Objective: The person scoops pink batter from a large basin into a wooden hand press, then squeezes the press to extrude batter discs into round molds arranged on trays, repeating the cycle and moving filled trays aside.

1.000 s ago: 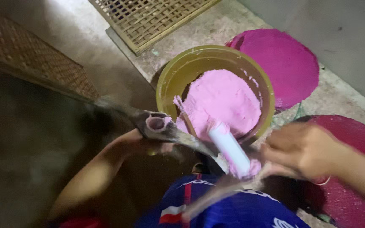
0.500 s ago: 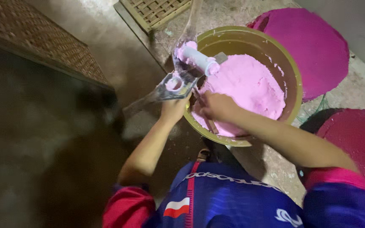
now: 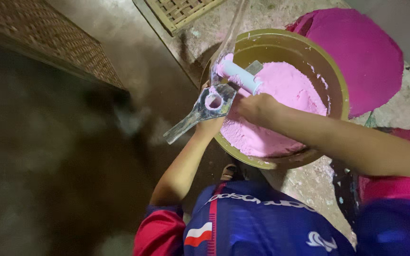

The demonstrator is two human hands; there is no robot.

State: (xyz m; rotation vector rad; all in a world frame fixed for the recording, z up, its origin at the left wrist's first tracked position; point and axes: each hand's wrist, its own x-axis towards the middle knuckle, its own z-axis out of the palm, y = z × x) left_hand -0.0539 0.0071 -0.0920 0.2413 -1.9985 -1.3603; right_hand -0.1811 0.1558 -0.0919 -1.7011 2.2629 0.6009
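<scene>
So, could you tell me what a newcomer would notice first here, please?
The big yellow bowl heaped with pink dough fills the centre. At its left rim, the left hand holds a flat metal press with a round hole, the right hand beside its pale cylinder. A magenta disc lies upper right.

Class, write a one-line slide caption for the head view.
Left hand holds a metal press tool at the rim of a bowl of pink dough; right hand touches it.

One cam only, head-mounted, looking steeply down over the person's own chest and arms. Close range: the yellow basin point(image 3: 281, 47) of pink paste sits centre-top, both hands just below it. Concrete floor point(image 3: 134, 42) fills the bg; left side dark, blurred. No 2nd view to overlap.
</scene>
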